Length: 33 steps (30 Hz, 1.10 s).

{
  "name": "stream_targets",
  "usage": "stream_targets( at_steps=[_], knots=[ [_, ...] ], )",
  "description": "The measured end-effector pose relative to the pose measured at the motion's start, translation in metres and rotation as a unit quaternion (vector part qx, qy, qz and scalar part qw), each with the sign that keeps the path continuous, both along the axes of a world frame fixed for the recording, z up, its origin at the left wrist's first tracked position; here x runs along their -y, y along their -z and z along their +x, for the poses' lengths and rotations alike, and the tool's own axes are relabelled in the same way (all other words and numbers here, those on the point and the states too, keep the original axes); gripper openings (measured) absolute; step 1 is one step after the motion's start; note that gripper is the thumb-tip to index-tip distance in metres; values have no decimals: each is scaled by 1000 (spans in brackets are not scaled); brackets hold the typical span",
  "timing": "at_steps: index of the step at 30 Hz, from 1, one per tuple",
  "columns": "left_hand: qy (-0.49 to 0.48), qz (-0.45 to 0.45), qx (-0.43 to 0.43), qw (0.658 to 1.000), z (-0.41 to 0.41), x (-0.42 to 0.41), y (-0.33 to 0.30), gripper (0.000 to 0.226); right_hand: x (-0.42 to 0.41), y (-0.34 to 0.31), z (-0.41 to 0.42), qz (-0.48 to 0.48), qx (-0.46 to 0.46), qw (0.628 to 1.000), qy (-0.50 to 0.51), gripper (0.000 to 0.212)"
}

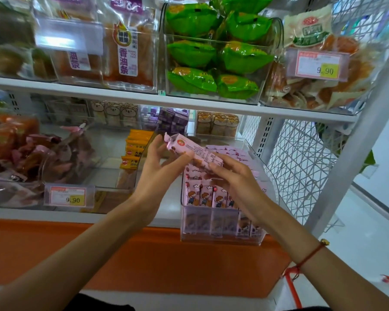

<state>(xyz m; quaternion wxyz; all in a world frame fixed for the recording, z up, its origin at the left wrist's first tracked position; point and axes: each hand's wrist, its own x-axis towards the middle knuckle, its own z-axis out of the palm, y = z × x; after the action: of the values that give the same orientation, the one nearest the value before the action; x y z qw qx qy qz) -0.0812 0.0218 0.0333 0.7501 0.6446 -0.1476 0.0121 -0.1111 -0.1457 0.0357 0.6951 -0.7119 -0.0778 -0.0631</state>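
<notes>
A long pink snack packet (190, 151) hangs slanted above a clear plastic bin (220, 237) on the lower shelf. My left hand (160, 169) holds its upper left end between thumb and fingers. My right hand (236, 182) grips its lower right end from above, fingers curled over it. The bin is filled with several more pink packets (206, 195) standing upright, each printed with a cartoon child. My right hand covers the bin's middle.
Orange packets (134, 150) stand in a clear bin to the left, beside a bin of pink-brown wrapped snacks (43, 156) with a 9.90 price tag (68, 196). The upper shelf (189, 104) carries green packets (213, 55). A white wire mesh side panel (301, 167) closes the right.
</notes>
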Motion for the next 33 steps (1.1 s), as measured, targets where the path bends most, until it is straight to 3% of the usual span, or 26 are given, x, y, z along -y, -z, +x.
stream_targets(
  at_steps=[3,6,9,12,16,18,21,24,33],
  knots=[
    [20,-10,33,999,-3,-1,-2,46,1,-4,-5,74,-53,995,-32,32],
    [-34,-8,51,998,-5,4,-1,27,2,-5,-11,84,-61,994,-25,39],
    [-40,-11,43,998,-8,11,-1,29,7,2,-12,46,-54,997,30,26],
    [1,7,54,999,-6,13,2,28,15,8,-5,29,-73,996,47,27],
    [-38,16,78,996,15,-1,3,20,16,3,25,-117,-46,991,39,28],
    [-83,8,104,991,30,-11,-2,22,18,-2,50,-223,14,972,71,30],
    [-112,32,147,982,54,-21,-7,15,25,-5,94,-404,92,905,96,27],
    [-124,63,168,976,70,-20,-3,18,24,8,134,-533,76,839,77,27],
    [-148,119,245,951,118,4,-4,31,15,25,191,-634,-15,772,43,48]
  ],
)
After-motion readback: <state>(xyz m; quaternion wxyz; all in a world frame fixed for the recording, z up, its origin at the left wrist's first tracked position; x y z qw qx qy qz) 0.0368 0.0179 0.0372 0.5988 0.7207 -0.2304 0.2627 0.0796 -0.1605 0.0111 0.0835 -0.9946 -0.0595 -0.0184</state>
